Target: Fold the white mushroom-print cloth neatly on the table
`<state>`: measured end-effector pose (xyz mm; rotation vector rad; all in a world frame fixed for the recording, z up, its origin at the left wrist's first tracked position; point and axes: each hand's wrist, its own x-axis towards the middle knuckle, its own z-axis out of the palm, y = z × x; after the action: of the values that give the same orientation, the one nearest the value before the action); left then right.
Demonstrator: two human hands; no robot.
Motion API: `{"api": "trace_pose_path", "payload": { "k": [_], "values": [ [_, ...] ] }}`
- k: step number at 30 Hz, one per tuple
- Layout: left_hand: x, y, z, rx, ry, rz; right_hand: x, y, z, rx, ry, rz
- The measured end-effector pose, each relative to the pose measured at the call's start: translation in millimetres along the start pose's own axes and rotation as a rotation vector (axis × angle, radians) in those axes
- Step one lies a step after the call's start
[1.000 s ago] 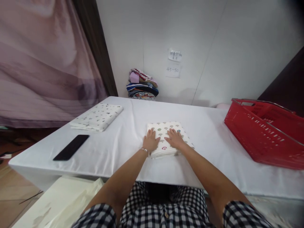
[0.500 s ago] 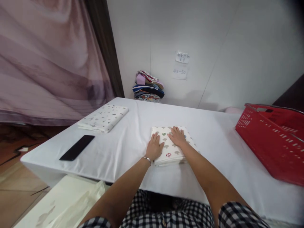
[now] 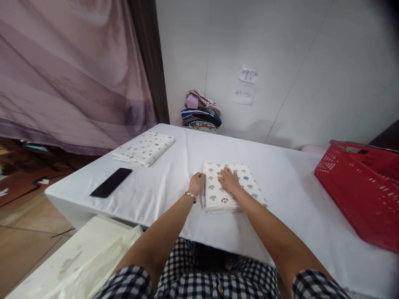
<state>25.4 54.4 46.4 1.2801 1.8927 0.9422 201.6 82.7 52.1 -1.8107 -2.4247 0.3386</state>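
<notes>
A folded white cloth with grey mushroom prints and a few coloured ones lies in front of me on the table. My right hand rests flat on top of it, fingers spread. At the cloth's left edge, my left hand is closed with its fingers curled around the border; the fingertips are partly hidden. A bracelet circles my left wrist.
Another folded printed cloth and a black phone-like slab lie on the white-covered table at left. A red plastic basket stands at right. Folded fabrics are piled by the wall, and a white surface sits lower left.
My left hand has slid off the cloth's top to its left edge and its fingers have curled in. The right hand stays flat on the cloth. The view has shifted slightly.
</notes>
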Motion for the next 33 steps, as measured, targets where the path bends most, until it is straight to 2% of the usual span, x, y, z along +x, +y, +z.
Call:
{"api": "trace_pose_path", "payload": {
  "k": [5, 7, 11, 14, 16, 18, 21, 27, 33],
  "values": [
    [2, 7, -1.5, 0.031, -0.066, -0.045, -19, -38, 5, 0.058, -0.050, -0.151],
    [3, 9, 0.0, 0.035, -0.084, -0.051, -25, -48, 4, 0.088, -0.070, -0.166],
    [5, 9, 2.7, -0.013, -0.082, -0.053, -39, -53, 3, 0.167, -0.068, -0.196],
    [4, 5, 1.6, -0.087, -0.078, -0.065, -51, -50, 2, 0.177, 0.039, -0.213],
    [1, 1, -1.2, -0.146, -0.074, -0.086, -58, -51, 0, 0.159, 0.148, -0.180],
    [-6, -4, -4.9, -0.207, -0.075, -0.118, -63, -54, 0, 0.135, 0.200, -0.119],
    [-21, -12, -9.7, -0.292, -0.104, -0.168, -65, -63, 0, 0.079, 0.148, -0.045],
    [-44, -23, -11.4, -0.412, -0.167, -0.199, -60, -81, 1, -0.005, 0.061, 0.009],
    [-50, -23, -9.8, -0.453, -0.181, -0.180, -53, -74, -2, 0.094, 0.032, 0.052]
  ]
}}
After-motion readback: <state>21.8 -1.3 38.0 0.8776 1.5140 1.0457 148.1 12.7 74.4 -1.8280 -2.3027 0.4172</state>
